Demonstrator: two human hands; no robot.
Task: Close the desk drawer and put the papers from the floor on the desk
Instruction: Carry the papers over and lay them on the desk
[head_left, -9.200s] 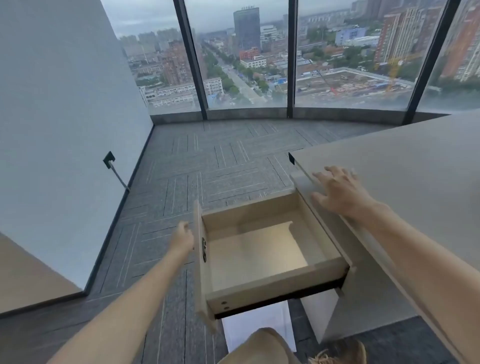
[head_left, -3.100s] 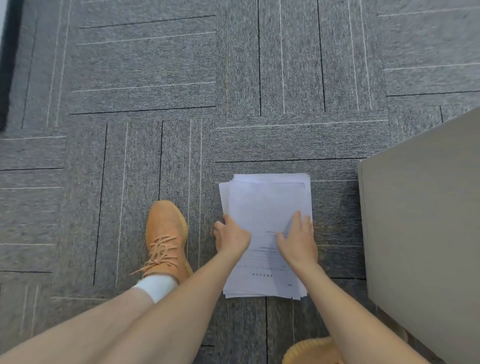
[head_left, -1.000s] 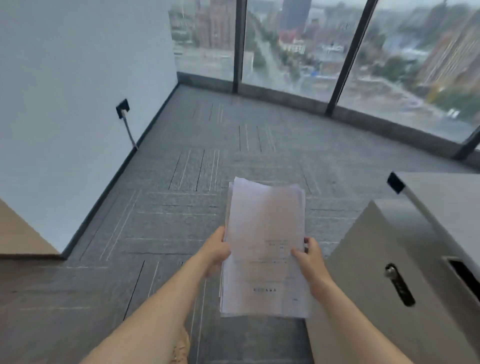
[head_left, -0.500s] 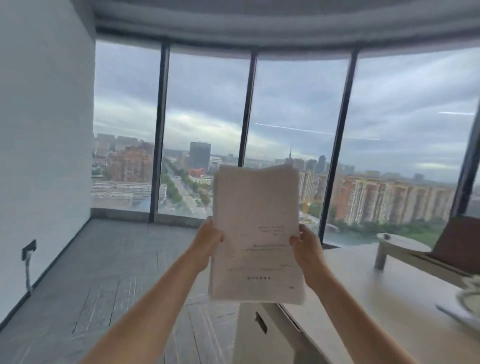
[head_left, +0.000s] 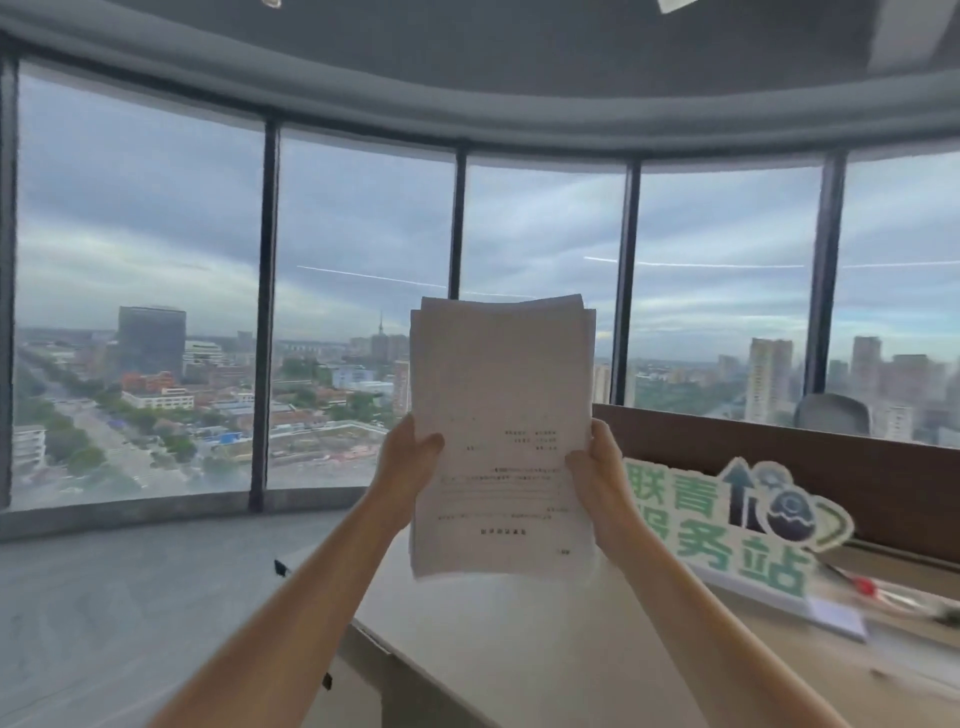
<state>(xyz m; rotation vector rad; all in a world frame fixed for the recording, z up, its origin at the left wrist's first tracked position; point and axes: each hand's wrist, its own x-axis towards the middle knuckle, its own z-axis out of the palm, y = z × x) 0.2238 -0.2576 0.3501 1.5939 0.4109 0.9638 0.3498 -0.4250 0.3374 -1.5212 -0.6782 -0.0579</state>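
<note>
A stack of white printed papers (head_left: 501, 415) is held upright in front of me, above the near left part of the pale desk (head_left: 519, 639). My left hand (head_left: 410, 457) grips the stack's left edge and my right hand (head_left: 597, 473) grips its right edge, thumbs on the front sheet. The desk's drawer unit (head_left: 358, 696) shows only as a sliver below the desk edge; its drawer front is mostly out of view.
A green and white cut-out sign (head_left: 727, 525) stands on the desk at the right, before a brown partition (head_left: 831, 467). Small items including a red-tipped object (head_left: 865, 584) lie beyond it. Grey carpet (head_left: 130, 597) spreads left toward tall windows (head_left: 358, 312).
The papers, picked up from the floor with both hands, have risen further and shifted right over the desk. My view has tilted up and turned right, bringing the sign and partition into sight.
</note>
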